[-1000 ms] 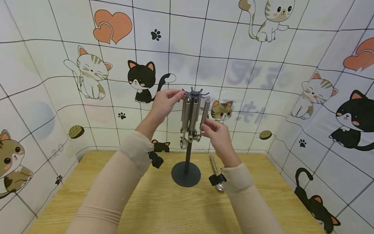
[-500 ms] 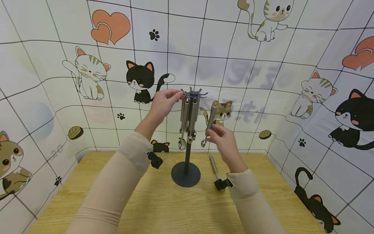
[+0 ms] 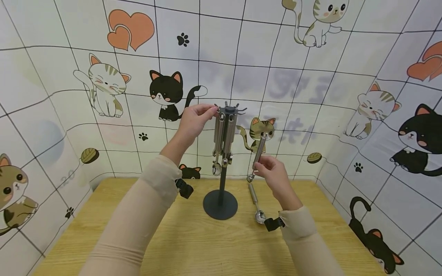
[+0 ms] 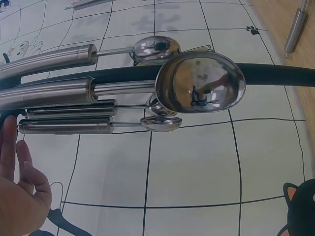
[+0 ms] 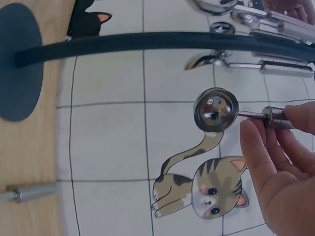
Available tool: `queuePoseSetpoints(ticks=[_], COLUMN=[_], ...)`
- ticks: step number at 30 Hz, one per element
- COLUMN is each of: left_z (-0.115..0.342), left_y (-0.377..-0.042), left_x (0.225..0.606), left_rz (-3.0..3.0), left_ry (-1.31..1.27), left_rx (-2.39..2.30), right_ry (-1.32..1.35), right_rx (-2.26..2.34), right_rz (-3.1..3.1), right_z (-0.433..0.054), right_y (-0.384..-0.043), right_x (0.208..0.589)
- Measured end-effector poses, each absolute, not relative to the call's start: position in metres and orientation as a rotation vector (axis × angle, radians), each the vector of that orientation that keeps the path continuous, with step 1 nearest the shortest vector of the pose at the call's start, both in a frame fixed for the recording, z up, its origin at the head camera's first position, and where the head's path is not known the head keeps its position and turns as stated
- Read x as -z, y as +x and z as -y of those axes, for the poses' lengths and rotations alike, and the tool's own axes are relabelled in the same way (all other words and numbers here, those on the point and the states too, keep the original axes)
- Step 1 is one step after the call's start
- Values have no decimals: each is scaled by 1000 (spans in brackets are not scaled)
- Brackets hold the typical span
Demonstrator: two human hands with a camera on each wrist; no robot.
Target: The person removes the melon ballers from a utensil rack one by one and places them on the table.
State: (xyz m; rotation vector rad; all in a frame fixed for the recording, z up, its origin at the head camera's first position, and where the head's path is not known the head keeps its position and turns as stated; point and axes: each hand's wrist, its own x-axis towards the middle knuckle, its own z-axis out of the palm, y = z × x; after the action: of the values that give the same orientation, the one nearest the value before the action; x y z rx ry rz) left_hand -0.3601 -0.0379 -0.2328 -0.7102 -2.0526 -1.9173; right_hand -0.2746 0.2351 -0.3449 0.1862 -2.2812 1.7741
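My left hand [image 3: 194, 122] pinches the top rack of a dark hanging stand [image 3: 222, 184], thumb and forefinger at one of its left hooks. Several steel spoons [image 3: 226, 140] hang by their handles there, bowls downward. One of them, a large spoon [image 4: 199, 82], shows in the left wrist view. To the right of the stand, clear of it, my right hand [image 3: 277, 182] holds a small round-bowled spoon [image 5: 215, 110] near the bottom of its thick handle. The spoon tilts with its bowl down and its handle end up to the right.
Below the held spoon, a steel scoop [image 3: 260, 216] lies on the wooden table [image 3: 193, 245], handle pointing away. The stand's round base [image 3: 220, 205] rests at the table's back. A cat-printed cloth [image 3: 272, 46] rises behind and along both sides.
My right hand has taken the small spoon off the right side of the stand and moved it right and downward. The left hand has stayed at the rack.
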Motion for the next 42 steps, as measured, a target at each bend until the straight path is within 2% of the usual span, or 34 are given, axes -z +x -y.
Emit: queuePoseSetpoints(ticks=[19,33,42], left_z=[38,39,41], left_y=[-361,-359,-356], left_x=[230,230,231], left_rz=[2052,2051,2058], left_ry=[-706,-721,-726], left_rx=[1922,1917,1896], right_ry=[-121,-203,-259], right_rx=[-1489,-1534,-1357], right_rz=[2686,2847,2990], right_z=[-284,-296,-307], right_y=[-290,-295,-294], right_x=[403,430,451])
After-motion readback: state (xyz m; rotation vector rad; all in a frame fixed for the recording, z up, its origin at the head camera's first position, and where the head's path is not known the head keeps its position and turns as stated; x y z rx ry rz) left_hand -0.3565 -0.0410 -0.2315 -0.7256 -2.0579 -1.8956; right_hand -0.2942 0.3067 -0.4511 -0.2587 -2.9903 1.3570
